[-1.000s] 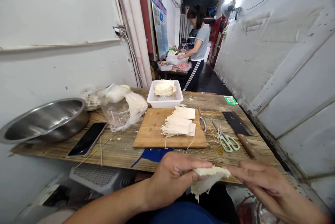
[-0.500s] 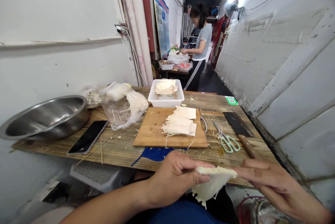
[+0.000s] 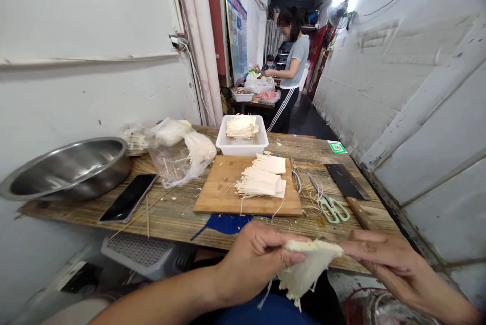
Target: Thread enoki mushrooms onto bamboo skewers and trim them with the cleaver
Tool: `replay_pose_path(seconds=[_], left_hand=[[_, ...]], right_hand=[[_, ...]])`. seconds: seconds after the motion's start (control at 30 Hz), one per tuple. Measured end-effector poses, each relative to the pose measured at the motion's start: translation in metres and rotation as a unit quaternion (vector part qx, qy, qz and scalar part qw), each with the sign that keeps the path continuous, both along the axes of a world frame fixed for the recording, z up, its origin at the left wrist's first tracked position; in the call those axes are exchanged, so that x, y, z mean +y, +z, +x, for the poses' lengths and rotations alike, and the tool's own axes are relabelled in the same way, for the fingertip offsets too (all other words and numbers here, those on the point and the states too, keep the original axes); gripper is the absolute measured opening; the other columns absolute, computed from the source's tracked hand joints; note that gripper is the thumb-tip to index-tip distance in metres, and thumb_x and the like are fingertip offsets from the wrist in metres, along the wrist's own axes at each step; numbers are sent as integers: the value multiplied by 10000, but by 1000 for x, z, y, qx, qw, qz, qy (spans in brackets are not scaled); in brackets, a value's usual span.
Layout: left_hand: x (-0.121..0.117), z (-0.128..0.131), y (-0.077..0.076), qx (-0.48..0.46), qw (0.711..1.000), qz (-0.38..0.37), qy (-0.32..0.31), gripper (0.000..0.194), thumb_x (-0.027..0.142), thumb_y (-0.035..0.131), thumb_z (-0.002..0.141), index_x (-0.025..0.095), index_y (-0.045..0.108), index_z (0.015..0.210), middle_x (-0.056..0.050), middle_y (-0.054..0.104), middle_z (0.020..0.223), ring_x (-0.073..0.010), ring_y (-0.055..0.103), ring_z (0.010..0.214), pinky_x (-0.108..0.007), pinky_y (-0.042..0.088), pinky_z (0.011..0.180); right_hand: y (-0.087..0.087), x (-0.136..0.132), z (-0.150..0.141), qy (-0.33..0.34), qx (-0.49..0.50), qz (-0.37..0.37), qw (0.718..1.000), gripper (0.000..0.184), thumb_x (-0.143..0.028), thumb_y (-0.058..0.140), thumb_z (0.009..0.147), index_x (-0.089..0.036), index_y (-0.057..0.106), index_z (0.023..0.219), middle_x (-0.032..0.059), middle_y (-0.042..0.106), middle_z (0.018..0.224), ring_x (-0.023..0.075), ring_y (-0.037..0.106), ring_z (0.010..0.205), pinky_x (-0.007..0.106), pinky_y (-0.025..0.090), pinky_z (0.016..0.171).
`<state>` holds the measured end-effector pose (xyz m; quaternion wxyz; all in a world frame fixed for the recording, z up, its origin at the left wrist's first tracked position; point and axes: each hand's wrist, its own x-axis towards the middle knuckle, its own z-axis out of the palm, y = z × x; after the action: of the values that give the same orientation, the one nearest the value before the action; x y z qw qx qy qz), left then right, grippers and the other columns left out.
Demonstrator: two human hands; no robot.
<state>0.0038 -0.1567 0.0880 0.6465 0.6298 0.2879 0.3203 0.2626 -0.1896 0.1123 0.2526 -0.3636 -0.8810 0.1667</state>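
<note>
Over the near edge of the table, my left hand (image 3: 261, 256) pinches a flat bunch of enoki mushrooms (image 3: 309, 269) between thumb and fingers, its caps hanging down. From the other side my right hand (image 3: 387, 259) meets the bunch's right corner, its fingertips pressed together there. Whatever those fingers grip is too small or hidden to make out. In front lies a wooden cutting board (image 3: 216, 186) bearing more enoki bunches (image 3: 261, 180). Beyond it a white plastic tray (image 3: 243, 149) holds enoki on thin wooden sticks.
To the right lie green-handled scissors (image 3: 330, 208), a cleaver (image 3: 347, 183) and loose skewers (image 3: 304, 186). A plastic bag of enoki (image 3: 182, 153), a phone (image 3: 129, 197) and a steel basin (image 3: 68, 168) stand left. A person (image 3: 294, 67) works at a farther table.
Both hands hold nearly the same place around the bunch. A few loose strands now dangle below my left hand. The view has shifted very slightly.
</note>
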Motion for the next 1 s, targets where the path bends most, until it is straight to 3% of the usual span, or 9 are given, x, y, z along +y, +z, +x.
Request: replay_pose_path(seconds=[0.1,0.3,0.57,0.77,0.9,1.0], left_hand=[[1,1,0,-8,1000,-4,-7,267,318,640,790,196,741,1005,-69,753,827,-137,624,664,-228,467,637],[3,2,-2,-11,1000,-3,-16,253,306,636,799,196,744,1000,-55,750,827,-148,640,703,-240,482,678],[6,7,-4,-10,1000,8,2,251,314,625,799,197,746,985,-57,756,912,-157,660,761,-254,495,717],[19,6,-7,17,998,-8,60,495,303,771,631,162,690,1099,-101,739,992,-199,676,838,-295,518,755],[25,2,0,89,992,50,70,301,293,769,639,160,761,909,-80,760,879,-196,677,795,-280,510,750],[26,-1,4,98,993,61,16,278,298,739,686,177,757,935,-56,762,830,-164,662,694,-247,499,662]], right_hand=[[-1,0,-1,22,-9,-32,999,525,-24,393,877,-279,505,1322,2,548,718,106,548,604,202,382,530],[-6,2,-1,18,-5,-35,999,500,-49,428,890,-294,498,1320,8,569,760,105,557,630,204,387,543],[-9,2,-6,-12,12,32,999,450,-65,484,875,-296,535,1258,4,681,863,126,650,765,211,499,648],[-15,3,-16,-57,-7,76,995,297,-98,504,894,-236,562,1150,32,671,957,130,641,853,225,516,729],[-15,-3,-22,-48,-14,81,995,358,-74,452,909,-203,500,1239,67,637,1015,134,612,909,237,507,764],[-10,-7,-25,-30,-25,44,998,369,-61,424,913,-194,495,1249,73,633,1020,134,605,917,241,502,774]])
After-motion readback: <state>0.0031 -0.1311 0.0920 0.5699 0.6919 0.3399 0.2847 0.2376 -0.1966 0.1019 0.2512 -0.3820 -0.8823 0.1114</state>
